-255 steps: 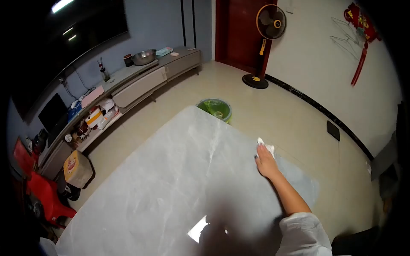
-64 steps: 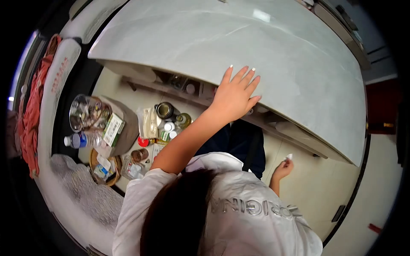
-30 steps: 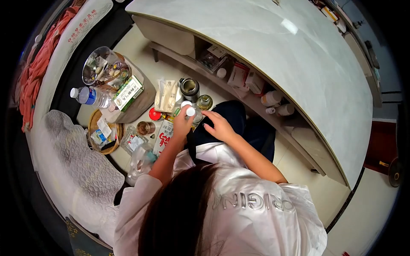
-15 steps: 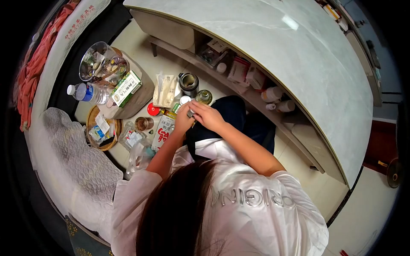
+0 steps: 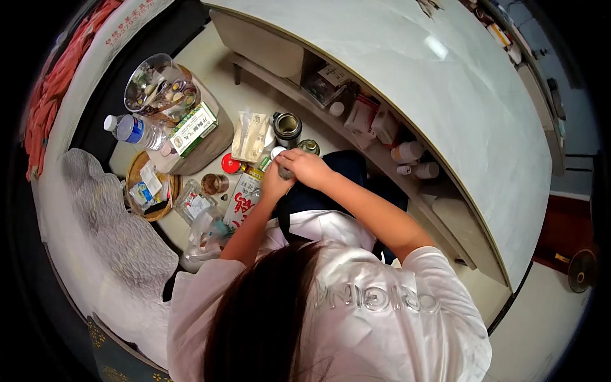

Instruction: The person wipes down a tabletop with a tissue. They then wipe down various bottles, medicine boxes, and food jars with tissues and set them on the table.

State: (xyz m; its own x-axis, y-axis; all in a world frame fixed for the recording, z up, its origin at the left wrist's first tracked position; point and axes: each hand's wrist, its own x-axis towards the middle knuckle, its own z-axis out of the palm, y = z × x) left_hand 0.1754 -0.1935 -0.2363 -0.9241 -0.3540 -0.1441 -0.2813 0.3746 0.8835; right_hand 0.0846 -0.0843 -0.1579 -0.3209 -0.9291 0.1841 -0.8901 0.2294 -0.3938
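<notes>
My left hand (image 5: 275, 182) and my right hand (image 5: 305, 168) meet above my lap, fingers closed around a small grey, round-topped object (image 5: 286, 172). Most of it is hidden, so its kind cannot be made out. Just beyond my fingers are a white lid (image 5: 278, 152), an open dark vacuum flask (image 5: 287, 129) and a greenish glass jar (image 5: 309, 147). To the left lie a beige packet (image 5: 251, 137), a red lid (image 5: 230, 163) and a white box with red characters (image 5: 244, 200). A brown-tinted glass cup (image 5: 215, 184) sits farther left.
A stool carries a clear bucket (image 5: 150, 86), water bottles (image 5: 141, 132) and a green-and-white box (image 5: 193, 130). Beside it are a wicker basket (image 5: 153, 213) and plastic bags (image 5: 207, 232). A marble-topped table (image 5: 407, 83) with bottles on its lower shelf curves along the right.
The view has shifted slightly. My right hand's fingers have moved farther over my left hand, and more of the grey object shows between them. The surrounding things stay put.
</notes>
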